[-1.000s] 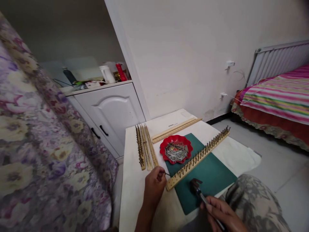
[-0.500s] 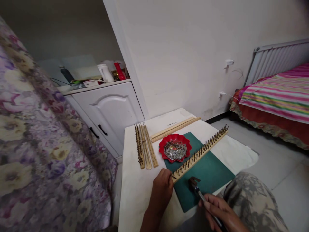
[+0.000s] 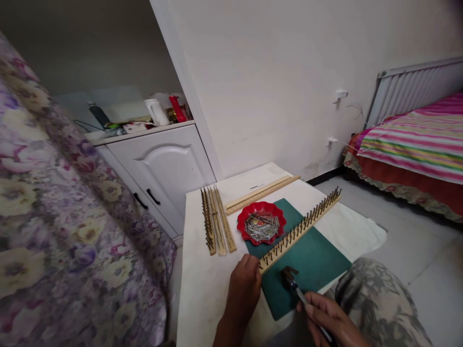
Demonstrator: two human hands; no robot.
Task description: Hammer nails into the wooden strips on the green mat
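A long wooden strip bristling with upright dark nails lies slantwise over a green mat. At its near end my left hand is closed, fingers curled against the wood and the closest nails; the fingertips are partly hidden. My right hand grips the handle of a claw hammer, whose head hovers over or rests on the mat, apart from the strip; I cannot tell which. Beyond the strip, a red scalloped dish holds many loose silver nails.
On the white-covered table, several narrow strips lie at the left, one studded with nails. More bare wooden strips lie at the back. A floral curtain hangs left, and my knee is close at right.
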